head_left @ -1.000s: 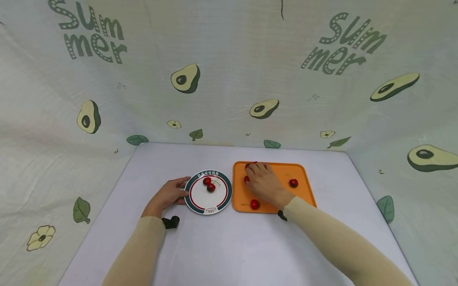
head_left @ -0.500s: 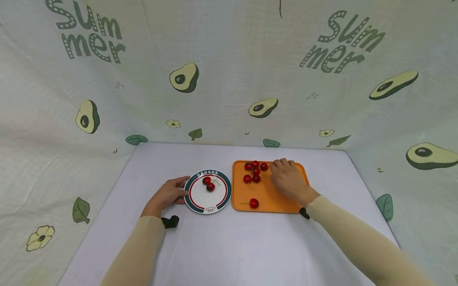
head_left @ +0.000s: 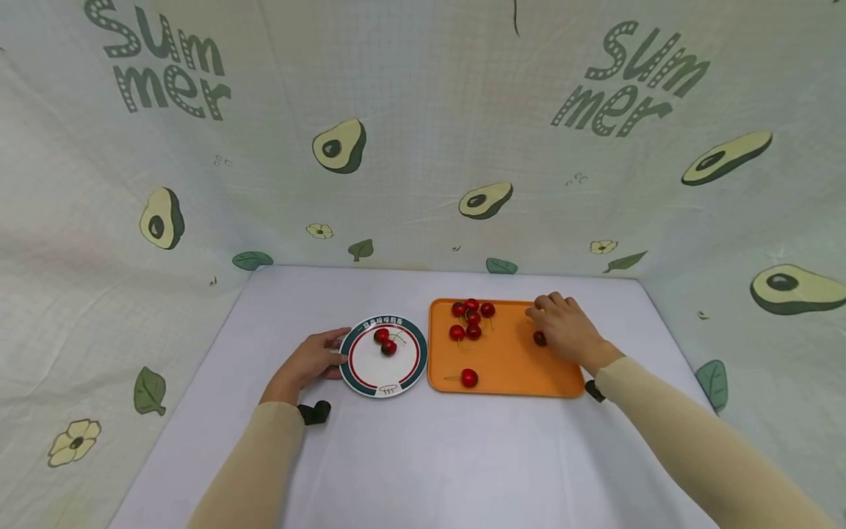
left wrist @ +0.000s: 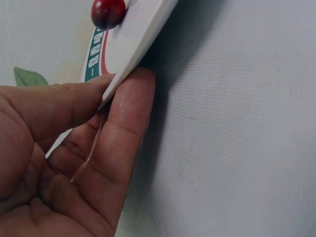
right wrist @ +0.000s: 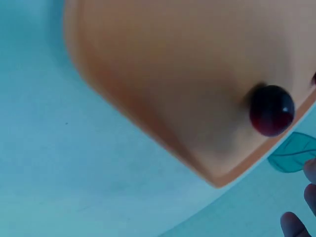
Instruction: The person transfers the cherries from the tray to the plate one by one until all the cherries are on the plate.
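Note:
My left hand (head_left: 313, 361) pinches the left rim of a white plate (head_left: 366, 371) with a green border. In the left wrist view the thumb (left wrist: 69, 106) lies on top and a finger (left wrist: 131, 103) underneath. Two cherries (head_left: 388, 347) with stems rest on the plate. Over the right side of an orange tray (head_left: 509, 367) is my right hand (head_left: 565, 327), its fingers loosely bent and holding nothing. Partly covered by it in the head view is a dark cherry (head_left: 540, 338); the right wrist view shows this cherry (right wrist: 271, 110) on the tray, apart from the fingertips (right wrist: 294, 226).
Several cherries (head_left: 473, 317) cluster at the tray's back left, and a single cherry (head_left: 469, 378) lies near its front left. The tray stands just right of the plate on a white table (head_left: 396, 455). A printed cloth (head_left: 410, 147) hangs behind.
My right hand has moved right across the tray, from over the cherry cluster to the lone cherry at the right, uncovering the cluster. The left hand and plate have stayed put.

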Available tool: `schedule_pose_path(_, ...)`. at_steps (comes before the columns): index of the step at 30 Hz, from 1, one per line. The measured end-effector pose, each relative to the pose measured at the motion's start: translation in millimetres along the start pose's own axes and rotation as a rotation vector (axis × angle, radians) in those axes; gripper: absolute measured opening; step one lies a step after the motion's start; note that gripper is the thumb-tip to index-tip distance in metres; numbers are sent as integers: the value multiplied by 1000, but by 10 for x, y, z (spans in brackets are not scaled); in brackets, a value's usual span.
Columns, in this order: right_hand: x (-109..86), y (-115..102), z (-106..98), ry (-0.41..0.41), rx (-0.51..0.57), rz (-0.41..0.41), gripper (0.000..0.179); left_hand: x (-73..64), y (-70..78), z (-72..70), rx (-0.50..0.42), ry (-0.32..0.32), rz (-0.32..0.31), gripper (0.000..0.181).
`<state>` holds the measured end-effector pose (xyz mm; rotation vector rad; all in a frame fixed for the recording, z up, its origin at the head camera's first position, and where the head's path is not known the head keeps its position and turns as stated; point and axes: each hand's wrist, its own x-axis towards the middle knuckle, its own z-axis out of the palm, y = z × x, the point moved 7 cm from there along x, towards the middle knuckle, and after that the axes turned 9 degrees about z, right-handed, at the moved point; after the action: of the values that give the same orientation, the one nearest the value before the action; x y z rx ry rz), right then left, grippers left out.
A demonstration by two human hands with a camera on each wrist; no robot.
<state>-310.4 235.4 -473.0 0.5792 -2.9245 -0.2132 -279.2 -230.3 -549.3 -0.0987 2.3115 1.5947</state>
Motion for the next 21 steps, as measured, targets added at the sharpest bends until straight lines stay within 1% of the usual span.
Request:
schedule_pose_path(3,3,20,53,-26,0,-15,32,-1,-15,-9,2,3,-2,70)
schedule_pose_path(6,1,31,109,-46,22,-30,32,1,-31,-10,3,2,-3,70)
schedule_pose_path(11,-15,63,191,-73,48,-36,29,8,-50,2,4,-4,-4,70)
schedule_pose_path(17,-20,104,220,-72,46,-31,25,9,-37,2,5,-1,1,70)
schedule_pose_path(21,-31,155,220,-58,37,-25,23,6,-22,3,4,-2,2,70)
